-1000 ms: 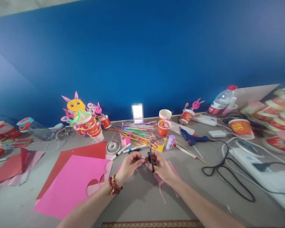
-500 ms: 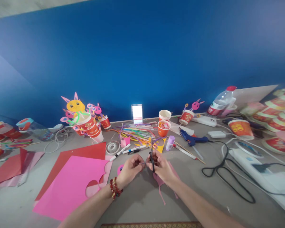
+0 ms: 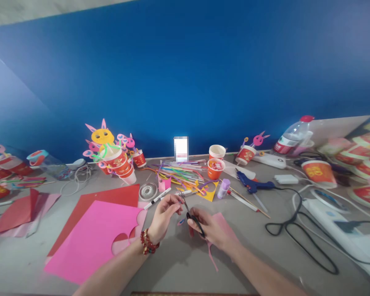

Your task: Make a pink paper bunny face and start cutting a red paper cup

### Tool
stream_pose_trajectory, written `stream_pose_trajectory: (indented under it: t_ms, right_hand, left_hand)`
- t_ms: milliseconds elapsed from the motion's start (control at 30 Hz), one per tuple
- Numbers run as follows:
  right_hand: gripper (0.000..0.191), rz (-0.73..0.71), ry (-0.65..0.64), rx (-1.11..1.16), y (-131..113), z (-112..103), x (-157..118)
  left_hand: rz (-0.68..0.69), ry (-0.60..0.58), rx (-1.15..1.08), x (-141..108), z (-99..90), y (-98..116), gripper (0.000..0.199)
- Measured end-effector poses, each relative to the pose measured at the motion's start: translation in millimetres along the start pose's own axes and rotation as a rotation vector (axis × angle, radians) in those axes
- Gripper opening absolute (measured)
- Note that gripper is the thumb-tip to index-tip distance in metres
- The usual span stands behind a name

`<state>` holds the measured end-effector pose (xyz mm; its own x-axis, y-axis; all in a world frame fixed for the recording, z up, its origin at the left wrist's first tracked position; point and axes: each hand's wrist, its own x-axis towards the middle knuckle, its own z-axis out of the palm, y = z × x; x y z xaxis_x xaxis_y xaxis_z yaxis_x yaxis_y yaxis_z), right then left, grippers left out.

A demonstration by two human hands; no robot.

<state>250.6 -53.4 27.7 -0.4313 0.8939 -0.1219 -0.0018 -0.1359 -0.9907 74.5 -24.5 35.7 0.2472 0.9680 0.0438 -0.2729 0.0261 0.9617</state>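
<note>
The right hand (image 3: pixel 208 226) is closed around the handles of one pair of black-handled scissors (image 3: pixel 189 216). The gap between the blades is too fine to read; whether they stand apart or together cannot be told. The left hand (image 3: pixel 165 213) has thumb and fingers curled toward each other at the blade end. Whether these fingers pinch anything cannot be told.

Key relation: the long axis of the scissors runs from the right palm forward and leftward, so the tips point at the left fingertips, close beside them. The handles are nearest the right hand; the tips, nearest the left.

One small blue-and-pink piece (image 3: pixel 181 222) sits between the hands, left of the scissors' pivot and below the left fingertips. Its long axis slants up toward the right. Contact with the tabletop (image 3: pixel 172 263) cannot be confirmed.

Under and beside the right forearm: one pale pink paper scrap (image 3: pixel 224 225) with a thin trailing strip.

Left of the left hand: one magenta sheet (image 3: pixel 92 238), overlapping one red sheet (image 3: pixel 112 193).

Beyond the hands, count as follows:
- tape roll (image 3: pixel 147 191): one
- purple glue stick (image 3: pixel 223 189): one
- yellow paper scrap (image 3: pixel 212 194): one
- blue glue gun (image 3: pixel 255 185): one
- clear bottle (image 3: pixel 296 135): one
- bundle of coloured sticks (image 3: pixel 185 170): one, its pieces too tangled to count
</note>
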Motion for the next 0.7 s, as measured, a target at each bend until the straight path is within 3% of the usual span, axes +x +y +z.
stream_pose_trajectory:
  t_ms: [700]
  right_hand:
    - [0.041, 0.013, -0.038, -0.03, 3.3, -0.2, 2.5]
  left_hand:
    - [-0.049, 0.043, -0.044, -0.5, 1.5, 0.7, 0.019]
